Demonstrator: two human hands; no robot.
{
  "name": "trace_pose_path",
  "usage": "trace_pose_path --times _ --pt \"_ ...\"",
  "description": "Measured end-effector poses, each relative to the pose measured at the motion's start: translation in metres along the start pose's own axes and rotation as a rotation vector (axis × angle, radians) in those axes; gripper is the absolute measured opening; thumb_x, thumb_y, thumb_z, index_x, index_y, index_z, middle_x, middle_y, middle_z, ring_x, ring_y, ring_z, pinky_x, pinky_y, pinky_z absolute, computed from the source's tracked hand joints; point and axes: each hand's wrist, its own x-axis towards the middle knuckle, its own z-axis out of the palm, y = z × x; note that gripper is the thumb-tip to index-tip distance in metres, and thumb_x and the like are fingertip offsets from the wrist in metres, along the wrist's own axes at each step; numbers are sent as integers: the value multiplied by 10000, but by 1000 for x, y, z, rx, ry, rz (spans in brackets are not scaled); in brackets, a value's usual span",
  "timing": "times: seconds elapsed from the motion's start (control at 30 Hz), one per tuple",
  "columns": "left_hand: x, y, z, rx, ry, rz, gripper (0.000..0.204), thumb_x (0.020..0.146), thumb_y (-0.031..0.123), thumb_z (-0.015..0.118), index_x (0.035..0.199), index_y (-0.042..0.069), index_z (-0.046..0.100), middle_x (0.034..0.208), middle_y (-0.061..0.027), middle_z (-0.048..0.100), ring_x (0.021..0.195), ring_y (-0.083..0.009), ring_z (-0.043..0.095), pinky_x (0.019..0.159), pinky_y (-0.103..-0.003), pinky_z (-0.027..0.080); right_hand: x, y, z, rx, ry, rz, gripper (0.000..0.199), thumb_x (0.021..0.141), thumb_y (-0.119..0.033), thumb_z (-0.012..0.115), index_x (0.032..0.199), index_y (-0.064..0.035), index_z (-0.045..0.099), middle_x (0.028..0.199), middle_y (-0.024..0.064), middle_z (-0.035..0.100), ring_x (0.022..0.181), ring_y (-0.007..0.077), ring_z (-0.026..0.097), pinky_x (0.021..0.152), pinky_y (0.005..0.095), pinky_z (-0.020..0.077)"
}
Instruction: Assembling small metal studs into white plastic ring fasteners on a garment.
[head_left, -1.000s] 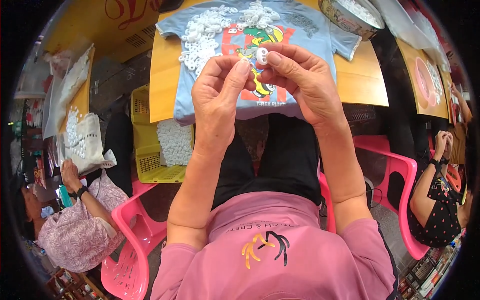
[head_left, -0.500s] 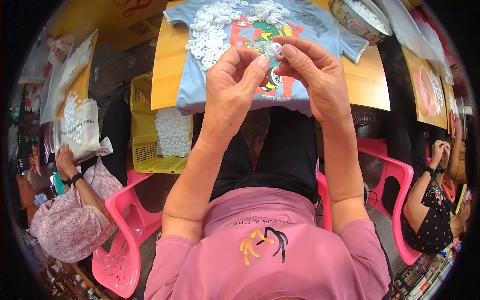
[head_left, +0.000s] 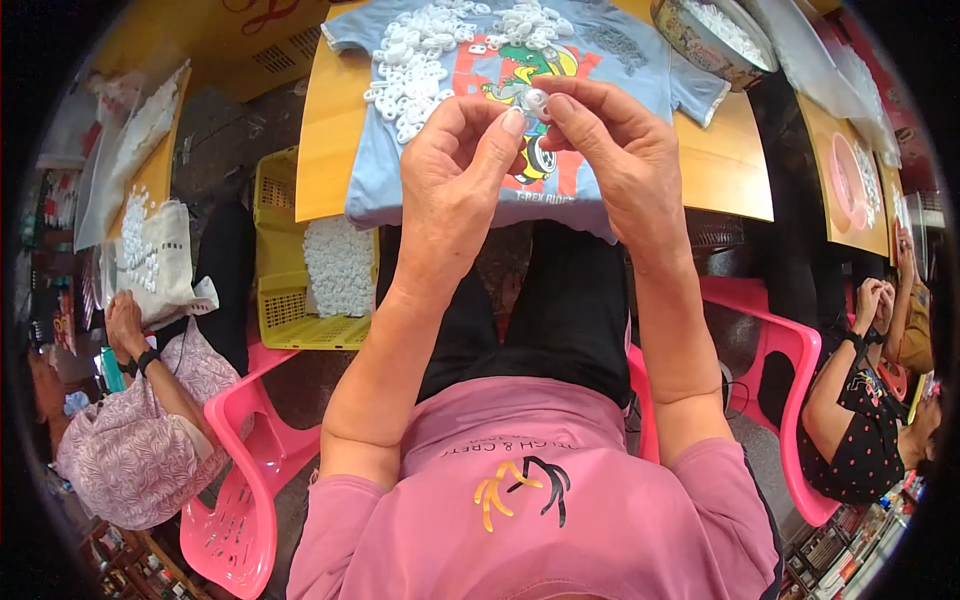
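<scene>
My right hand [head_left: 625, 150] pinches a small white plastic piece [head_left: 537, 102] with round holes between thumb and fingertips. Close beside it, my left hand [head_left: 450, 190] is closed in a pinch, thumb against the fingers; whatever it holds is too small to make out. Both hands are raised over a blue printed T-shirt [head_left: 400, 190] spread on a wooden table [head_left: 328, 150]. Beyond my left hand, many similar white pieces [head_left: 410, 75] lie heaped on the shirt. A small heap of dark grey bits [head_left: 616, 48] lies on its far right part.
A round tin [head_left: 705, 40] of white pieces stands at the far right. Left of my legs, a yellow crate [head_left: 283, 300] holds a mass of white pieces [head_left: 338, 265]. Co-workers sit on both sides, near pink chairs [head_left: 235, 520] and side tables with more pieces.
The white piece has turned slightly in my right fingertips. Both hands stay close together; the whole view has shifted a little.
</scene>
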Motion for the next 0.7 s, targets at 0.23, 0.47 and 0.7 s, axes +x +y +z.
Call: trace_pose_path --times 0.23,0.47,0.7 --pt "0 -4 -2 -105 23 -44 151 943 143 633 977 -1 604 842 -32 627 732 -83 593 676 -227 497 0 2 3 -62 -4 -41 242 920 -100 658 1129 22 670 1082 90 690 841 112 644 758 244 543" --pt "-1 -7 0 -156 54 -23 147 942 137 631 976 -3 599 858 -35 625 737 -86 593 680 -231 501 0 6 4 -41 -19 -71 234 923 -90 651 1129 19 669 1094 89 686 875 112 640 764 242 542" --pt "-3 -7 -4 -47 20 -12 152 945 144 627 965 -5 602 844 -32 624 741 -84 593 680 -230 496 1 5 -1 -118 6 -68 232 928 -98 646 1130 13 668 1074 75 688 857 100 630 764 238 533"
